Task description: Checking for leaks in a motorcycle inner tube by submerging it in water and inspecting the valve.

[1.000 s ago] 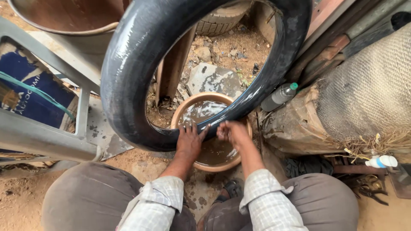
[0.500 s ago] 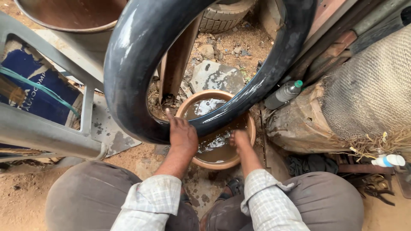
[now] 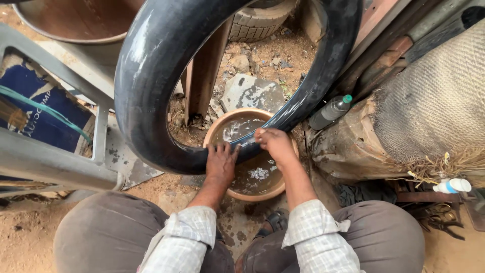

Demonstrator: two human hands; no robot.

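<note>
Both hands, the left hand point(image 3: 221, 161) and right hand point(image 3: 273, 143), are gripping a black inner tube point(image 3: 151, 86), now pressing its lowest section into the water-filled clay basin point(image 3: 237, 194) on the ground, apparently rotating it onward.

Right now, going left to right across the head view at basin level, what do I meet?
Grey metal frame → left hand on the black inner tube → right hand over the clay water basin → plastic bottle → burlap sack.
</note>
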